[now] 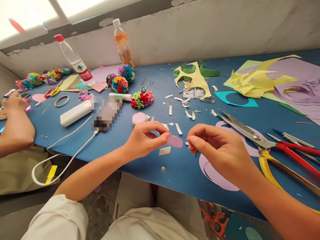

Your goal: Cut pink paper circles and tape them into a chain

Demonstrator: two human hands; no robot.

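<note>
My left hand [146, 140] pinches a small lilac paper disc [176, 141] by its left edge, between thumb and forefinger. To its right my right hand [217, 150] is closed in a pinch; anything in its fingertips is too small to make out. Behind my left hand lies a round stack of lilac paper discs [139, 118]. Larger lilac paper circles [217, 175] lie partly under my right forearm. White paper scraps [178, 129] are scattered around both hands, and a small round bead [163, 169] sits near the table edge.
Large red-handled scissors [260, 140] lie at the right, blades toward the middle. Behind are cut paper sheets [260, 81], ruffled paper balls [120, 84], a water bottle [80, 65] and an orange drink bottle [123, 46]. A white cable [75, 155] loops over the front edge. Another person's arm [18, 123] rests at left.
</note>
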